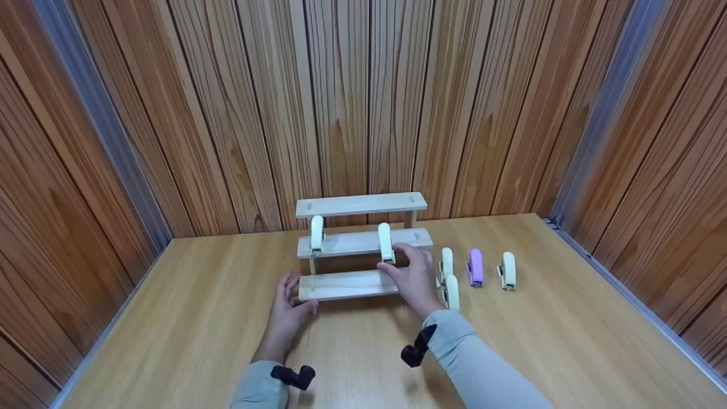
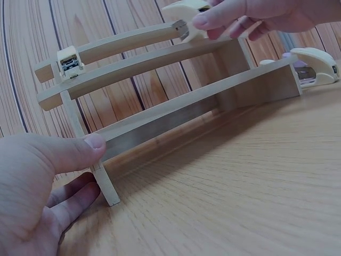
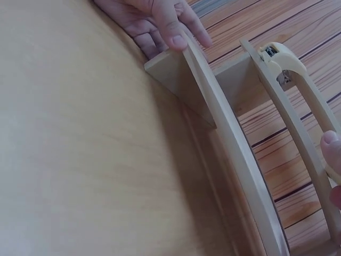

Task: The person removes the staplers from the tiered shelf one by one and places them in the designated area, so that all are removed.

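Note:
A three-tier wooden rack [image 1: 346,286] stands on the table. My left hand [image 1: 287,309] grips the left end of its lowest tier, with the thumb on the board's edge and fingers beside the side panel [image 2: 106,184]. At the right part of the middle tier, my right hand [image 1: 417,281] pinches the near end of a cream stapler [image 1: 385,238] between thumb and fingers. Another cream stapler [image 1: 317,233] rests on the left of that tier, its metal front showing in the left wrist view. The rack's lower right end is hidden behind my right hand in the head view.
Right of the rack stand two cream staplers close together, one behind [image 1: 447,261] and one in front [image 1: 451,292]. Further right are a purple stapler [image 1: 475,267] and a cream stapler [image 1: 508,271]. Wood-panelled walls [image 1: 341,113] enclose the table [image 1: 199,318].

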Available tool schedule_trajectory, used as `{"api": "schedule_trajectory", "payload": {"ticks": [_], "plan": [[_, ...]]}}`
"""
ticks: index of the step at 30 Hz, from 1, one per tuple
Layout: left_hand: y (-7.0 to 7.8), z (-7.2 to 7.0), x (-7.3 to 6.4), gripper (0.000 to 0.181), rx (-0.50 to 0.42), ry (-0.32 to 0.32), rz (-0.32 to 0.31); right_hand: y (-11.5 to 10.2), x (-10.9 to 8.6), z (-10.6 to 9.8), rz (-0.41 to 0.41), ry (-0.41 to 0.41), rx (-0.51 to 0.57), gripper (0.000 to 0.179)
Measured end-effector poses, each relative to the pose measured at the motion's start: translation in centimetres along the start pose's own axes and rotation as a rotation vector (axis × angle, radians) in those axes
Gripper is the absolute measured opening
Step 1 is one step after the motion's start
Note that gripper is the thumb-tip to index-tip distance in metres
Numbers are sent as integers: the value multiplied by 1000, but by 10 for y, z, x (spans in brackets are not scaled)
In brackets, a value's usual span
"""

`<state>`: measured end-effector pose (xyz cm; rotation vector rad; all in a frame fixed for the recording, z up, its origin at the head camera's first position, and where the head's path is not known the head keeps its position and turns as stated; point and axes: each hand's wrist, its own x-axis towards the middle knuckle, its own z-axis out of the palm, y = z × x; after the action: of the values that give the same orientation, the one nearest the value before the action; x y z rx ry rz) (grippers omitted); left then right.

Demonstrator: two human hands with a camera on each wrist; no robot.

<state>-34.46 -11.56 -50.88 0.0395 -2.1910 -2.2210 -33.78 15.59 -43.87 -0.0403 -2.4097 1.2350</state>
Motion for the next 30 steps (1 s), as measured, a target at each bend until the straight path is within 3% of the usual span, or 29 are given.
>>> {"api": "schedule_trajectory", "payload": {"ticks": [11, 19, 26, 30], "plan": [[-2, -3, 2, 96, -6, 19, 3, 12, -7, -22, 14, -16, 79, 55], [-4, -3, -1, 95, -35, -6, 46, 23, -10, -39, 41, -20, 121, 54], [-1, -1, -1, 96, -28, -5, 28, 31, -12, -50, 11, 6, 79, 49], [0, 1, 0, 97, -18, -6, 22, 34, -13, -55, 39, -8, 81, 49]]}}
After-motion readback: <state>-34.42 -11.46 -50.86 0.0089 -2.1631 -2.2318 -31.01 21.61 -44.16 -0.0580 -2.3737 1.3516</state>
